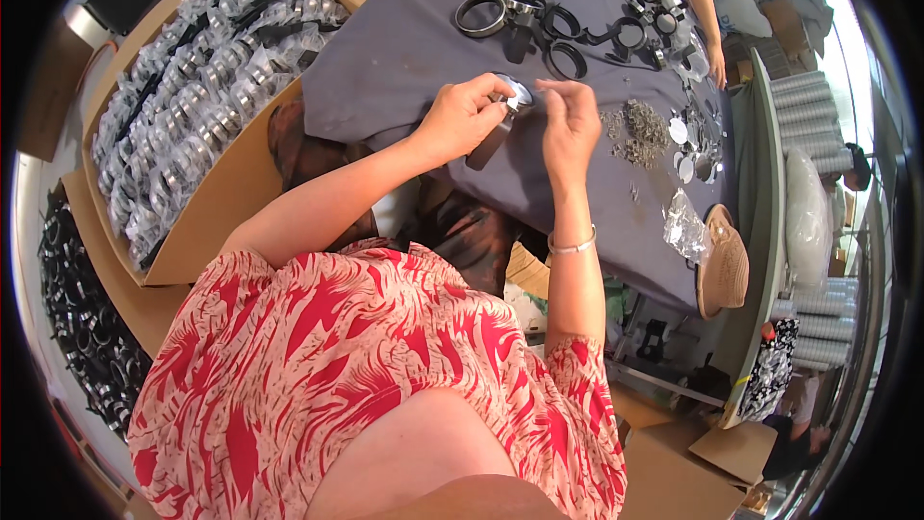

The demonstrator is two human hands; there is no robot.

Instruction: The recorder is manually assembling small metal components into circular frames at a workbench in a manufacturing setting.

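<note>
The left hand [462,117] is pinching a glossy round fitting [521,93] left of the pile of small metal pieces [643,135]; the right hand [574,120] is hovering nearer that pile — whether gripping anything, one cannot tell. A slackening pinch could be risking a drop.

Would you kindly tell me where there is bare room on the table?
The grey cloth is bare between the open brown cardboard box at left and the black and silver rings. A smaller patch lies between the right forearm and the crinkled clear plastic film. Crowded: the right side, with small metal pieces and shiny round discs.
</note>
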